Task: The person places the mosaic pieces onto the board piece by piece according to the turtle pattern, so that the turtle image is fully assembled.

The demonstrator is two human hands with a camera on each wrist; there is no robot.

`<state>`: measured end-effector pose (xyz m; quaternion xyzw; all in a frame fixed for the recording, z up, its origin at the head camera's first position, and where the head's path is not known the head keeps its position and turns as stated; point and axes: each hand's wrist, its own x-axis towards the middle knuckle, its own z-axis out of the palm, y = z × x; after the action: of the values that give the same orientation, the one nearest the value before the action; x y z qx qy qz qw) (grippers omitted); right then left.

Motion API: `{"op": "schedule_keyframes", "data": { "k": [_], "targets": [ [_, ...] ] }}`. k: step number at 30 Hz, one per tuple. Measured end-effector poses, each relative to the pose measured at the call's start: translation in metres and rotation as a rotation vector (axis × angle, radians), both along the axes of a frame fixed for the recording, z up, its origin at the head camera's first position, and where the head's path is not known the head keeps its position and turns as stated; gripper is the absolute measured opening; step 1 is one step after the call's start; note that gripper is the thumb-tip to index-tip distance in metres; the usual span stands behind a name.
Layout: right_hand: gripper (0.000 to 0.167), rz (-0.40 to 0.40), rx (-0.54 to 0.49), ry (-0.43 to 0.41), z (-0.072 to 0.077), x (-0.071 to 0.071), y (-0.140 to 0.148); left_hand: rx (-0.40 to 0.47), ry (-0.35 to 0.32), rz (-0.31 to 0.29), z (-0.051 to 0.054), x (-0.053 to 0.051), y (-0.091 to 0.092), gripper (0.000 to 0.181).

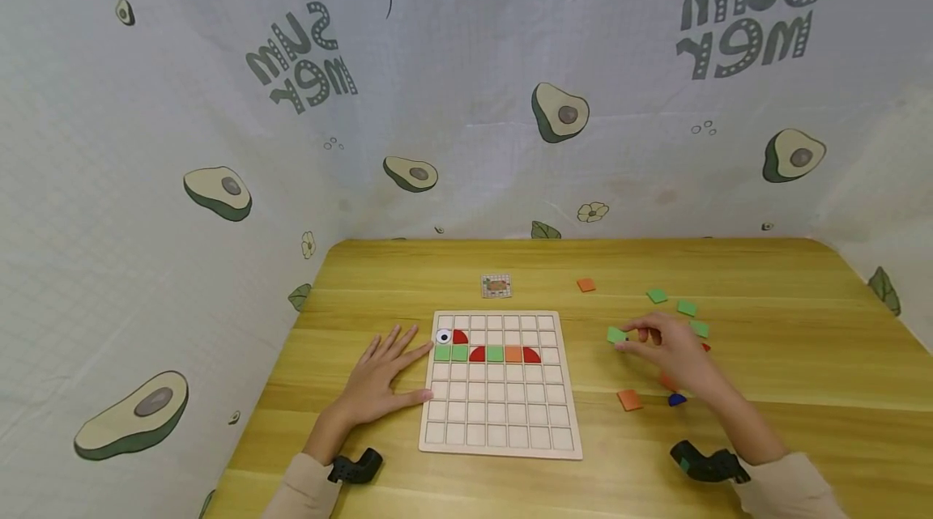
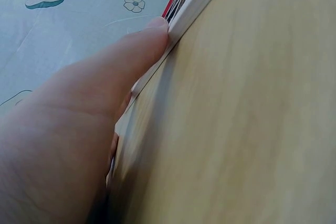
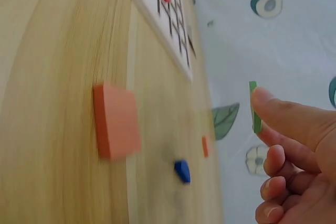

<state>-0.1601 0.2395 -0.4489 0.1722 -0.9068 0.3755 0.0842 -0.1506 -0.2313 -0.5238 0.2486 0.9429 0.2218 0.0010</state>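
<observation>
A white grid board (image 1: 498, 414) lies on the table, with green, red and orange pieces and a round eye piece (image 1: 444, 337) in its upper two rows. My left hand (image 1: 382, 380) rests beside the board with its fingers spread, and the thumb touches the board's left edge. In the left wrist view the thumb (image 2: 142, 51) lies against that edge. Right of the board, my right hand (image 1: 674, 353) pinches a green square tile (image 1: 616, 335) between thumb and fingers. The right wrist view shows this green tile (image 3: 255, 107) edge-on, held above the table.
Loose green tiles (image 1: 658, 295) lie beyond and around my right hand. Orange tiles (image 1: 630, 400) and a blue half-round piece (image 1: 676, 400) lie nearer. A small picture card (image 1: 496, 286) lies behind the board, and another orange tile (image 1: 586, 285) is to its right. A printed cloth hangs behind the table.
</observation>
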Motion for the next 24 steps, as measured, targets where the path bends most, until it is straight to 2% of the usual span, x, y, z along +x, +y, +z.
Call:
{"op": "schedule_keyframes", "data": {
  "k": [3,12,17,24],
  "targets": [
    [0.018,0.000,-0.007,-0.005,0.002,0.000,-0.015,0.000,-0.001,-0.002,0.000,0.000,0.000,0.078],
    [0.020,0.022,-0.039,-0.107,0.007,-0.005,-0.060,-0.008,0.008,-0.010,0.001,0.000,0.001,0.078],
    [0.018,0.055,-0.061,-0.112,0.006,-0.008,-0.082,-0.002,0.015,-0.015,0.003,0.000,0.002,0.079],
    [0.017,0.107,-0.081,-0.142,-0.003,-0.012,-0.111,-0.001,0.022,-0.010,0.001,0.000,0.001,0.078]
  ]
}}
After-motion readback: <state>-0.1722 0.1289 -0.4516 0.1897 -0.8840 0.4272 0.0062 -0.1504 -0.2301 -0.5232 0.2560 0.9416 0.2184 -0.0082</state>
